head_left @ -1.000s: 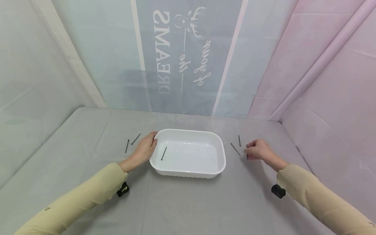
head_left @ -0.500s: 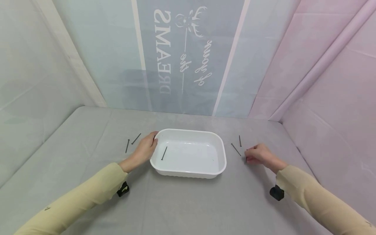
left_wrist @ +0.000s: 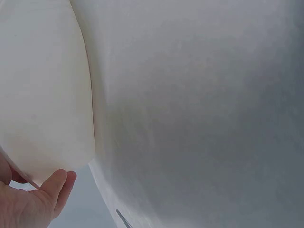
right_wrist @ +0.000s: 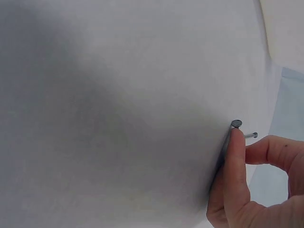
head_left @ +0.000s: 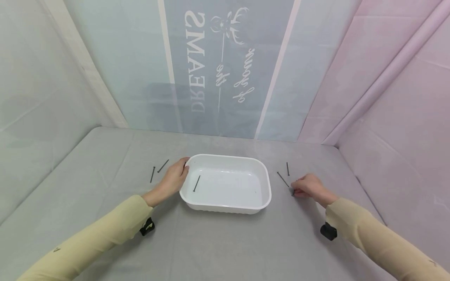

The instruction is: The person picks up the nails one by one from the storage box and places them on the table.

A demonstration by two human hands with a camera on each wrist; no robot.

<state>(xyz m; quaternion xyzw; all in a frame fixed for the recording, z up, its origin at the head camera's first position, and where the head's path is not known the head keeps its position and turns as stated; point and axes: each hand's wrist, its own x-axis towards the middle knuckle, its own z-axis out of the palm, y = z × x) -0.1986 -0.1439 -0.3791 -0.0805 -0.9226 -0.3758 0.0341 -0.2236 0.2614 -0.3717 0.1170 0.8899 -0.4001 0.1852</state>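
A white rectangular dish [head_left: 225, 205] stands mid-table, with one dark nail [head_left: 196, 183] lying inside near its left end. My left hand [head_left: 173, 178] grips the dish's left rim; the left wrist view shows the thumb and fingers [left_wrist: 56, 183] around the edge. To the right of the dish, my right hand [head_left: 311, 187] is low over the table and pinches a nail [right_wrist: 236, 124]. Its flat head sticks out past the fingertips, while most of its shank is hidden by the fingers.
Two nails, one upright-looking [head_left: 152, 174] and one slanted [head_left: 163, 166], lie left of my left hand. Two more, a short-looking nail [head_left: 288, 168] and a diagonal nail [head_left: 283, 179], lie between dish and right hand. Fabric walls [head_left: 225, 117] enclose the grey table [head_left: 225, 249].
My right hand has shifted slightly toward me and to the left, the nail at its fingertips moving with it. My left hand and the dish have stayed in place.
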